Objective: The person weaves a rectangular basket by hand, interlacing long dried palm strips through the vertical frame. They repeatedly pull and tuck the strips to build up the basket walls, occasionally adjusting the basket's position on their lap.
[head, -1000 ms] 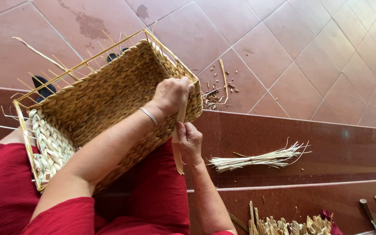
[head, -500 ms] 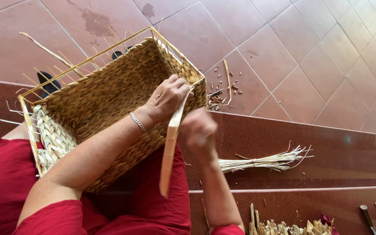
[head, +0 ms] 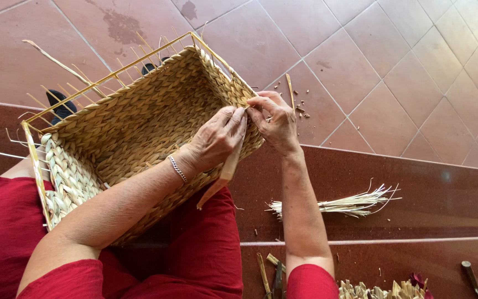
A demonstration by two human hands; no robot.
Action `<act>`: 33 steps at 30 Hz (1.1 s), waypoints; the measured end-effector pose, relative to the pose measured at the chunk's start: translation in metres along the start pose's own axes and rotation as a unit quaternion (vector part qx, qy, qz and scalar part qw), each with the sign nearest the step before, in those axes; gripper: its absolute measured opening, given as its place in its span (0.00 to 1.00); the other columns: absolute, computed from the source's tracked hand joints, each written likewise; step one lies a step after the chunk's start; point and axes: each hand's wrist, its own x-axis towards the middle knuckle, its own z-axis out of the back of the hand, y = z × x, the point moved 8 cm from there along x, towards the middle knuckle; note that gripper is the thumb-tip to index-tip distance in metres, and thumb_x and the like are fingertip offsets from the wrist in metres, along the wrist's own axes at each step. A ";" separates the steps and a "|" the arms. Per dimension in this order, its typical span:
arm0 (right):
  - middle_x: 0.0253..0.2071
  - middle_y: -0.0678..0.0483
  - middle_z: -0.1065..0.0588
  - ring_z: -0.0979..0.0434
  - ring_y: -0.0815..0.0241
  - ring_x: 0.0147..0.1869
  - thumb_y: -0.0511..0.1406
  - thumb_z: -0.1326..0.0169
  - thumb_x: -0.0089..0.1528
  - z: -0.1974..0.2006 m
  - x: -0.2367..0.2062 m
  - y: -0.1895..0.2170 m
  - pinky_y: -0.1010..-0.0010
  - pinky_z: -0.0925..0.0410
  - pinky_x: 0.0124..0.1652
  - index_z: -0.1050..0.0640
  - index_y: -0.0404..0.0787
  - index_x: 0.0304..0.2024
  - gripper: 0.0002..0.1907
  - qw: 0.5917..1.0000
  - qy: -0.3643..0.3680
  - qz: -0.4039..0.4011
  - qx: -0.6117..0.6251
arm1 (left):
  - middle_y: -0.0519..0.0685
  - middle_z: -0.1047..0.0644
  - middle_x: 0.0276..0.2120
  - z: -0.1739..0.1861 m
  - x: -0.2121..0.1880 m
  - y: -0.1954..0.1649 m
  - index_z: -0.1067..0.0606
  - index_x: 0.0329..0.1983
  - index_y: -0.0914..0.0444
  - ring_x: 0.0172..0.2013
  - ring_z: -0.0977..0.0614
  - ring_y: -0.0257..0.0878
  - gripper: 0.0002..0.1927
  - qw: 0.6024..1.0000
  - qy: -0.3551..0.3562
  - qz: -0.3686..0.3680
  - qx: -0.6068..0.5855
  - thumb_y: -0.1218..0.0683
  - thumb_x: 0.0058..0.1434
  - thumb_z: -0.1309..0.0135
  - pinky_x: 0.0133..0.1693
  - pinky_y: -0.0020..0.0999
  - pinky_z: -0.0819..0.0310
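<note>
A rectangular woven straw basket [head: 139,122] lies tilted on my lap, its wire frame rim and loose straw ends pointing away from me. My left hand [head: 217,138] reaches across the basket's inside and grips a flat tan weaving strand [head: 225,171] at the right rim; the strand hangs down from the hand. My right hand [head: 275,119] is pressed to the same rim from outside, fingers pinching the strand and weave there. A silver bracelet sits on my left wrist.
A bundle of thin pale straws [head: 338,204] lies on the dark red step to the right. More straw pieces and a tool handle [head: 471,277] lie on the lower step. Red tiled floor lies beyond, with small scraps near the basket.
My right hand has risen from below the basket up to the rim beside my left hand. The long strand, which stood out straight, now hangs shorter below my left hand.
</note>
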 end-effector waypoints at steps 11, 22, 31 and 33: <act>0.53 0.55 0.23 0.21 0.59 0.56 0.37 0.40 0.66 0.007 -0.006 0.023 0.67 0.23 0.50 0.17 0.48 0.45 0.05 1.000 -0.022 -0.005 0.016 | 0.55 0.16 0.33 -0.054 -0.022 0.102 0.23 0.36 0.68 0.29 0.14 0.39 0.05 0.582 -0.003 0.537 -0.611 0.61 0.63 0.48 0.27 0.32 0.15; 0.52 0.54 0.30 0.30 0.60 0.58 0.40 0.38 0.64 -0.025 -0.009 -0.019 0.69 0.22 0.45 0.20 0.47 0.37 0.05 0.989 -0.020 -0.089 0.119 | 0.54 0.17 0.31 -0.022 -0.054 0.185 0.26 0.46 0.71 0.26 0.13 0.39 0.09 0.558 -0.153 0.590 -0.563 0.64 0.64 0.42 0.29 0.31 0.16; 0.71 0.46 0.37 0.40 0.49 0.76 0.46 0.37 0.63 -0.035 -0.038 -0.023 0.49 0.39 0.72 0.31 0.53 0.68 0.32 0.983 -0.062 -0.069 0.158 | 0.54 0.19 0.34 -0.003 -0.045 0.198 0.37 0.70 0.71 0.30 0.15 0.45 0.36 0.733 -0.006 0.543 -0.408 0.68 0.60 0.38 0.30 0.37 0.14; 0.70 0.46 0.39 0.42 0.48 0.76 0.43 0.36 0.60 -0.040 -0.040 -0.021 0.49 0.39 0.71 0.31 0.53 0.68 0.34 0.982 -0.076 -0.090 0.146 | 0.52 0.21 0.41 0.000 -0.034 0.194 0.32 0.63 0.71 0.41 0.18 0.43 0.34 0.807 0.034 0.423 -0.411 0.67 0.52 0.34 0.43 0.42 0.21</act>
